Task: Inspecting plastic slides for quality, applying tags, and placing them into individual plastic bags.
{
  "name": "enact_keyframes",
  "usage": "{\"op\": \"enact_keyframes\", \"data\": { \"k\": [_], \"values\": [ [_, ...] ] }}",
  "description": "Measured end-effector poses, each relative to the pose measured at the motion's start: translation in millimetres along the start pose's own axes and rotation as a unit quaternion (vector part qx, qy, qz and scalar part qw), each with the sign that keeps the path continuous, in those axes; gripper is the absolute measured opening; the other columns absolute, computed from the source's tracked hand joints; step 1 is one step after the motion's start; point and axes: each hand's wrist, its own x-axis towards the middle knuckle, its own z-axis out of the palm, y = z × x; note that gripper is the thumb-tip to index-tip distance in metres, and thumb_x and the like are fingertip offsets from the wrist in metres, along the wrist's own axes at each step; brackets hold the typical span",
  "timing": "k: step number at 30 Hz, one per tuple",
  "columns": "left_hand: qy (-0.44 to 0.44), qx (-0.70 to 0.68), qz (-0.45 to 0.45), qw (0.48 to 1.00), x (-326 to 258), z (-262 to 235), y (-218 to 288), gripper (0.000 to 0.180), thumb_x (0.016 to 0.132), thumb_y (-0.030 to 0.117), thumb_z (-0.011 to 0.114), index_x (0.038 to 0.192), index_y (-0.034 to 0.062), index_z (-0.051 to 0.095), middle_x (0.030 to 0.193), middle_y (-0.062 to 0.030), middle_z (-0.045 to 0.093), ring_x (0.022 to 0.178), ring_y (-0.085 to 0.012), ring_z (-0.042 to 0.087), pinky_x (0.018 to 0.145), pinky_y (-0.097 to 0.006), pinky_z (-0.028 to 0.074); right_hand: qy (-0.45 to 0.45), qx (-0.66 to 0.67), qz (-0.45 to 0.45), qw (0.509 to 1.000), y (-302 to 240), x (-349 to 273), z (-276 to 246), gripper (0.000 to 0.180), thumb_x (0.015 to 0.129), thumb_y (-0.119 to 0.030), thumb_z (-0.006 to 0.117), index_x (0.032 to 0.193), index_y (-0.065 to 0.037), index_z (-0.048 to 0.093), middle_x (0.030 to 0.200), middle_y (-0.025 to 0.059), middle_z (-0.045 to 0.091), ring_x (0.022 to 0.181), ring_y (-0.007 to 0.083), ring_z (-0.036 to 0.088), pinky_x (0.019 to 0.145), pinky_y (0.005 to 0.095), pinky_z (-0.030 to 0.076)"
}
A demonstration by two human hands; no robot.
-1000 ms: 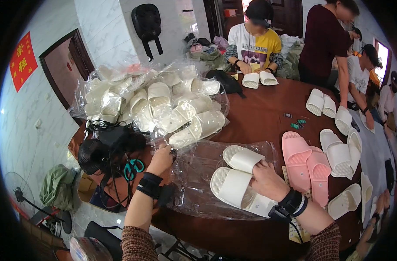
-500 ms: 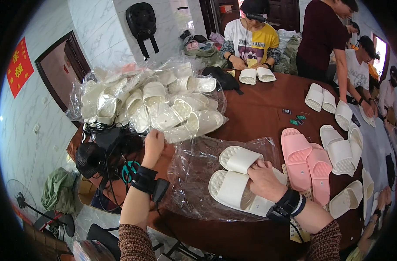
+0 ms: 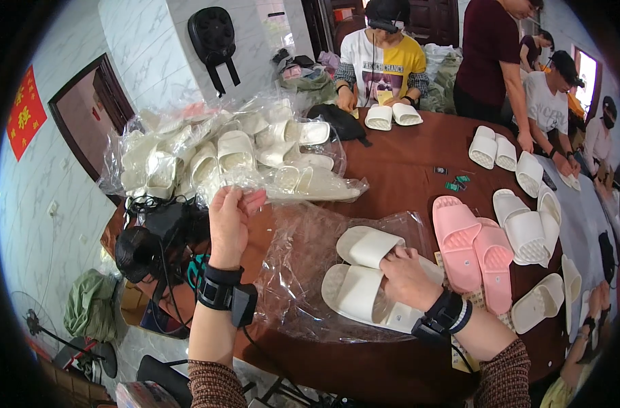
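Starting at the far left: black headphones with cables [image 3: 143,248] on the edge of the round brown desk [image 3: 405,170], just under a heap of bagged white slippers [image 3: 221,156] in clear wrapping.

Next, the left hand [image 3: 230,219], raised above the desk edge with a black strap on the wrist, fingers pinched on the upper edge of a clear plastic bag [image 3: 303,262]; grip closed on that thin film. Bag spread open and crumpled over the desk, reaching from this hand toward the middle, near edge.

Then the pair of white slippers [image 3: 364,279], lying side by side with the toes pointing left, over the film at the bag's right end; cannot tell if inside it or only on top. Right hand [image 3: 405,279], also with a black wrist strap, pressed on the heel ends, fingers curled around them; grip clenched on the pair.

Further right, just beside that hand: two pink slippers [image 3: 473,248], soles up, touching one another. After these, several loose white slippers [image 3: 527,228] near the right rim of the desk.

At the far side, other people standing and sitting, hands on more white slippers.
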Motion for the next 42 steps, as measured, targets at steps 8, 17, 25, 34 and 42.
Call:
{"op": "enact_keyframes", "data": {
  "k": [8,17,25,34,42],
  "values": [
    [-0.049,-0.127,0.055,0.989,-9.6,26.0,20.0,0.010,0.098,0.002,0.043,0.101,-0.0024,0.051,0.105,-0.0159,0.061,0.109,-0.0361,0.062,0.100,-0.047,0.050,-0.039,-0.002,0.021,0.999,-2.3,1.4,-1.8,0.031,0.072,-0.005,0.061,0.103,0.000,0.063,0.117,0.0120,0.060,0.114,0.0336,0.047,0.091,0.0494,0.035],
    [-0.188,0.257,-0.084,0.944,-80.5,7.7,34.1,0.006,0.093,0.006,0.055,0.094,0.0004,0.058,0.087,-0.0066,0.065,0.085,-0.0154,0.065,0.076,-0.028,0.051,0.006,-0.004,0.005,1.000,-0.6,-1.8,-0.1,0.023,0.074,-0.012,0.061,0.095,-0.001,0.063,0.106,0.0127,0.063,0.109,0.0320,0.049,0.088,0.0473,0.033],
    [-0.333,0.532,0.022,0.778,-142.4,10.6,32.8,0.044,0.089,0.019,0.064,0.130,0.0068,0.056,0.094,-0.0187,0.067,0.080,-0.0359,0.066,0.072,-0.043,0.053,0.042,0.017,0.017,0.999,0.5,3.2,-0.2,0.018,0.074,-0.009,0.057,0.089,-0.002,0.062,0.096,0.0116,0.065,0.105,0.0334,0.051,0.083,0.0493,0.037],
    [-0.369,0.719,0.087,0.583,-161.9,9.0,-24.6,0.045,0.089,0.028,0.060,0.134,0.0207,0.055,0.105,-0.0165,0.059,0.102,-0.0389,0.057,0.087,-0.050,0.047,0.036,-0.025,0.044,0.998,-5.8,-32.3,-37.1,0.012,0.075,-0.007,0.054,0.084,-0.002,0.060,0.091,0.0119,0.065,0.101,0.0324,0.054,0.082,0.0497,0.040],
    [-0.323,0.849,0.131,0.397,-106.9,-33.8,-66.1,0.034,0.086,0.039,0.062,0.118,0.0257,0.063,0.110,-0.0105,0.061,0.106,-0.0345,0.058,0.083,-0.053,0.050,0.170,0.021,0.023,0.985,13.2,-94.8,-95.4,0.012,0.075,-0.005,0.057,0.086,0.000,0.058,0.095,0.0178,0.064,0.102,0.0369,0.055,0.087,0.0506,0.042]
  ]
}}
